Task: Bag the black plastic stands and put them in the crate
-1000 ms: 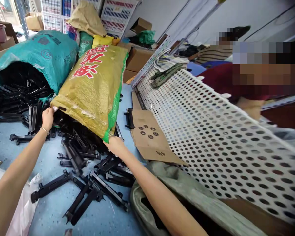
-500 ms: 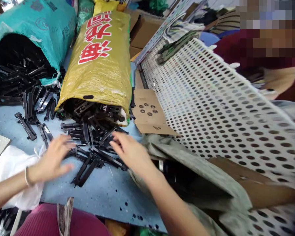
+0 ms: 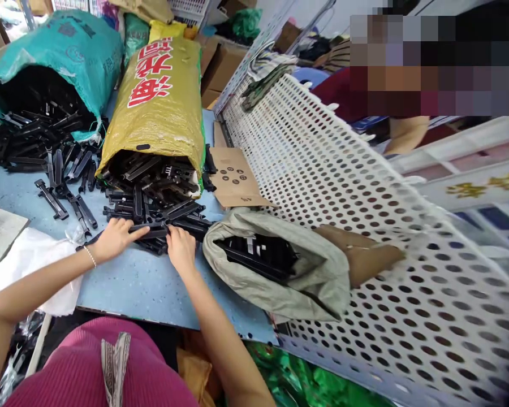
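Black parts (image 3: 156, 230), loose, back from front edge of table (image 3: 139, 294). Left hand (image 3: 115, 237), right hand (image 3: 181, 247): both touching parts; whether pinching, cannot tell. Best handled lengthwise, ends level.

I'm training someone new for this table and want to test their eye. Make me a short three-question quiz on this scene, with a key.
1. True or false: the left hand and the right hand both touch black parts.
2. Fill in: large red characters are printed on the ____ sack.
3. Choose one. Seen from the person, the grey sack lies:
A) to the left of the right hand
B) to the right of the right hand
C) under both hands

Key:
1. True.
2. Yellow: the yellow sack bears them.
3. B.
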`<state>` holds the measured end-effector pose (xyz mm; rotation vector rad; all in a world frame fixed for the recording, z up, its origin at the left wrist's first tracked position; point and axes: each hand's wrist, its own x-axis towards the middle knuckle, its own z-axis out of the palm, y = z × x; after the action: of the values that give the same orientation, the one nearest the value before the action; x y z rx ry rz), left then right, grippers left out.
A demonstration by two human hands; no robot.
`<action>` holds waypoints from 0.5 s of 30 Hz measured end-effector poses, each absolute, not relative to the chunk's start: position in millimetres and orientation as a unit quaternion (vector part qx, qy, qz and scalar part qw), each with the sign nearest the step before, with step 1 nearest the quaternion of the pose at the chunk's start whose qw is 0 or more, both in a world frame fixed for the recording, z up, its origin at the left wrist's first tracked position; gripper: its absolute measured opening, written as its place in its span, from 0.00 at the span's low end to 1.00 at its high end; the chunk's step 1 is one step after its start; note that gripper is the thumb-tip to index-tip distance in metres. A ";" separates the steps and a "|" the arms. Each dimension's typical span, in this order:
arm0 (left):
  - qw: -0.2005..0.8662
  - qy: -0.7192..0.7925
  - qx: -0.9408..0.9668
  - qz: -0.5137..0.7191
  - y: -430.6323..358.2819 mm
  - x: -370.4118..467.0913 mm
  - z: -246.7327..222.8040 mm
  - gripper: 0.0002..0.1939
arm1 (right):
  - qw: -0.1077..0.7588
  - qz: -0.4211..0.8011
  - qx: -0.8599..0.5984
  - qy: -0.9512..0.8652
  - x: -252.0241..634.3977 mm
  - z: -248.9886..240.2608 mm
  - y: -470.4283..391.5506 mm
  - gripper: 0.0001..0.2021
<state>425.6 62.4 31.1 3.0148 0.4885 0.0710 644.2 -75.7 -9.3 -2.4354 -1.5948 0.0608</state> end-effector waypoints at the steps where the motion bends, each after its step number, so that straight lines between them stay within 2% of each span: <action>1: 0.036 0.161 0.986 0.022 78.2 423.1 37.1 0.34 | 0.144 0.013 -0.831 -0.538 645.3 -11.6 -66.9 0.19; 5: 0.028 0.237 0.970 0.042 146.0 405.8 53.9 0.40 | 0.242 0.017 -0.820 -0.519 650.1 -12.7 -37.0 0.19; 8: 0.089 0.359 0.927 0.067 178.8 389.3 63.2 0.45 | 0.271 0.015 -0.809 -0.522 645.5 -6.1 -33.0 0.20; 11: 0.259 0.413 0.861 0.143 168.4 373.5 74.1 0.49 | 0.375 0.056 -0.767 -0.518 625.4 3.4 -43.7 0.18; 13: 0.404 0.372 0.819 0.169 134.4 364.6 79.5 0.51 | 0.492 0.166 -0.697 -0.493 604.2 11.2 -52.9 0.20; 15: 0.526 0.307 0.779 0.150 86.8 357.6 80.8 0.50 | 0.589 0.304 -0.599 -0.450 580.2 21.1 -60.8 0.28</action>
<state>357.6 86.8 80.8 1.8631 0.7349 0.3585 580.2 -60.8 21.1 -1.3939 -1.0468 0.7089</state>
